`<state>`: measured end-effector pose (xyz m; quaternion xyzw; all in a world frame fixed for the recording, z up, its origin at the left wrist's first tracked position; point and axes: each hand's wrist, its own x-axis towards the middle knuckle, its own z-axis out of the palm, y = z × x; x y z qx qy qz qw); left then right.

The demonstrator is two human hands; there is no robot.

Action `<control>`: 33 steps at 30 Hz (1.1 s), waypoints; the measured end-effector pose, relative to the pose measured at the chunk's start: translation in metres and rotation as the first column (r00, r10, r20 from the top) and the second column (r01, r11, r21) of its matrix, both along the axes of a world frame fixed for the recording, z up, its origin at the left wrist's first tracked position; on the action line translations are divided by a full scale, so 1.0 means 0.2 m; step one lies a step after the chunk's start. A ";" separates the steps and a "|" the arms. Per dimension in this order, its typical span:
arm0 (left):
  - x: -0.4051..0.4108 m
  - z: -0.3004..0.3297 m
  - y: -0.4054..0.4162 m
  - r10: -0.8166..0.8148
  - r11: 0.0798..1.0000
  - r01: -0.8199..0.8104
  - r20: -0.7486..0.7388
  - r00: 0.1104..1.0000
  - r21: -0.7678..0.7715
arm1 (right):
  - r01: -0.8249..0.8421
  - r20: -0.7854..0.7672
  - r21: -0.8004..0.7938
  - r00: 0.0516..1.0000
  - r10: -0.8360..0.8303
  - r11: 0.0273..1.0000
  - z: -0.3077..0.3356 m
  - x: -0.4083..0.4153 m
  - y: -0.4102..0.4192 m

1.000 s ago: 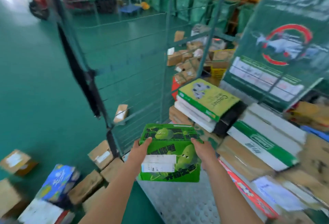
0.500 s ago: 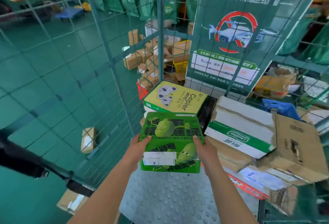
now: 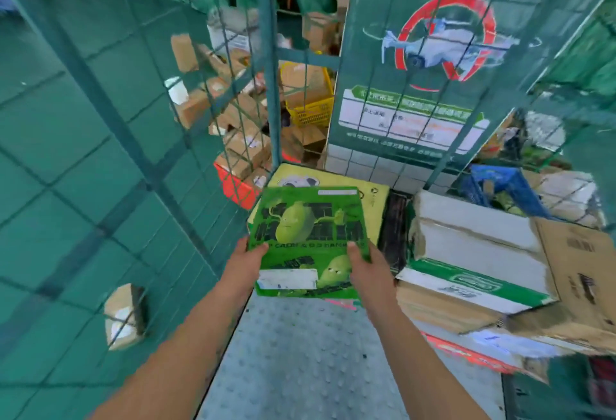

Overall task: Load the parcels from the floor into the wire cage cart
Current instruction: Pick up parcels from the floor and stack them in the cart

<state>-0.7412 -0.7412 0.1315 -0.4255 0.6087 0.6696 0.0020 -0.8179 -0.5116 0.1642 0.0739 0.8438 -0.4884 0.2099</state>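
Both hands are grasping the bright green printed cardboard parcel by its near side edges, the left hand gripping the left edge with the thumb on top and the right hand clasping the right edge likewise. It is hovering inside the green wire cage cart, above the studded grey metal cart floor and overlapping the yellow copier-paper box, beside the white-and-green carton and the brown cardboard box.

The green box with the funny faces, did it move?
Yes. The green box went forward, now lying over the yellow copier box it was short of before.
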 end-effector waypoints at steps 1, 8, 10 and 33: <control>-0.08 -0.01 -0.06 -0.003 1.000 0.002 -0.016 1.000 -0.019 | 0.001 -0.033 0.012 0.999 -0.001 1.000 0.02 -0.05 -0.06; -0.59 -0.01 -0.38 -0.175 0.931 0.138 -0.081 0.981 -0.339 | -0.019 -0.079 -0.075 0.997 0.013 0.997 -0.07 -0.48 -0.45; -0.69 -0.05 -0.42 -0.279 0.870 0.256 0.006 0.960 -0.421 | -0.113 -0.046 -0.013 0.993 0.112 0.994 -0.20 -0.54 -0.54; -0.78 -0.37 -0.46 -0.522 0.501 0.709 0.480 0.705 -0.496 | -0.264 0.166 0.156 0.957 0.239 0.952 -0.39 -0.76 -0.53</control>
